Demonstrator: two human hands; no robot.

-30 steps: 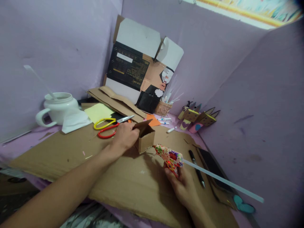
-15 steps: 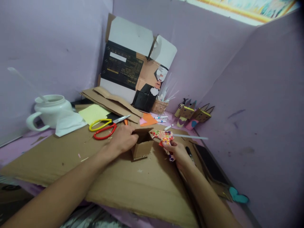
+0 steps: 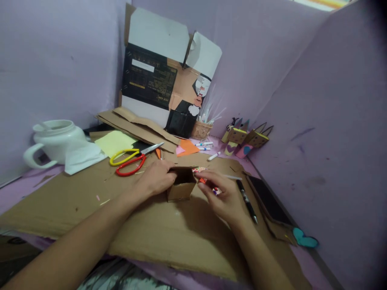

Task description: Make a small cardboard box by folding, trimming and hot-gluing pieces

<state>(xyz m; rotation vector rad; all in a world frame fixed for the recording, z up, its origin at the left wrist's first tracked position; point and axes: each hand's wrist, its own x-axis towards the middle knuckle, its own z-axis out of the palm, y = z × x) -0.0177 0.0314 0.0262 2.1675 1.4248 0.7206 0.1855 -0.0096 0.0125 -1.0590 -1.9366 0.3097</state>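
My left hand grips the left side of a small open-topped cardboard box, which stands on a large cardboard sheet. Just right of the box, my right hand has its fingers closed on a colourful patterned piece. Part of that piece is hidden behind the fingers, and its left end touches or nearly touches the box's right side. A pale stick shows beyond the right hand. Red-and-yellow-handled scissors lie left of the box.
A white mug-like pot stands at the left. Behind are cardboard strips, a large opened box, markers and small cardboard figures. A black pen and a dark tablet-like object lie at the right.
My right hand has turned and moved closer to the box, covering more of the patterned piece. The pen is now more exposed. The camera view has shifted slightly.
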